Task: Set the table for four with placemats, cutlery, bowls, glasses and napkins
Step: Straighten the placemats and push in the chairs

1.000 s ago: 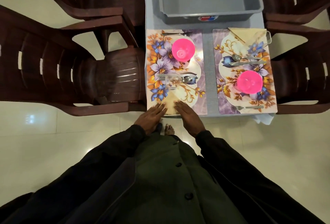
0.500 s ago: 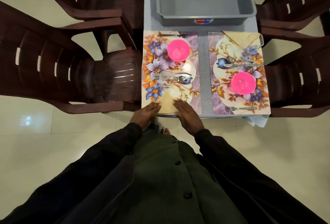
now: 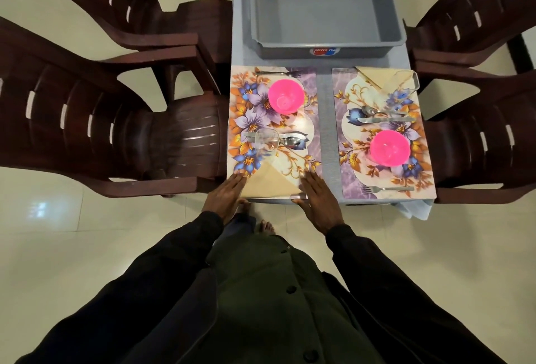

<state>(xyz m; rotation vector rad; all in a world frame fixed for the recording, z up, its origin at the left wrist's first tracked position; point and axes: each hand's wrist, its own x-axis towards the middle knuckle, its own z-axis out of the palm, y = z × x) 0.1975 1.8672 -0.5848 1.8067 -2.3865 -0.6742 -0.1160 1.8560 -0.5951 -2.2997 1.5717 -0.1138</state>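
Two floral placemats lie side by side on the table's near end. The left placemat (image 3: 249, 120) carries a pink bowl (image 3: 285, 96), a fork (image 3: 275, 73), a clear glass (image 3: 266, 140) over a knife and spoon (image 3: 291, 141), and a beige triangular napkin (image 3: 269, 182). My left hand (image 3: 224, 198) and my right hand (image 3: 319, 198) lie flat at either side of that napkin, fingers apart, holding nothing. The right placemat (image 3: 346, 160) holds a pink bowl (image 3: 389, 147), a knife and spoon (image 3: 383, 115), a fork (image 3: 387, 188), a napkin (image 3: 374, 76) and a glass (image 3: 406, 82).
A grey plastic tub (image 3: 324, 50) stands empty behind the placemats. Dark brown plastic chairs flank the table, on the left (image 3: 101, 120) and on the right (image 3: 487, 143). A pale cloth (image 3: 414, 208) hangs off the near right corner. More placemats show past the tub.
My hands have spread apart, from close together on the napkin to its two outer corners. The view has shifted slightly closer to the table.
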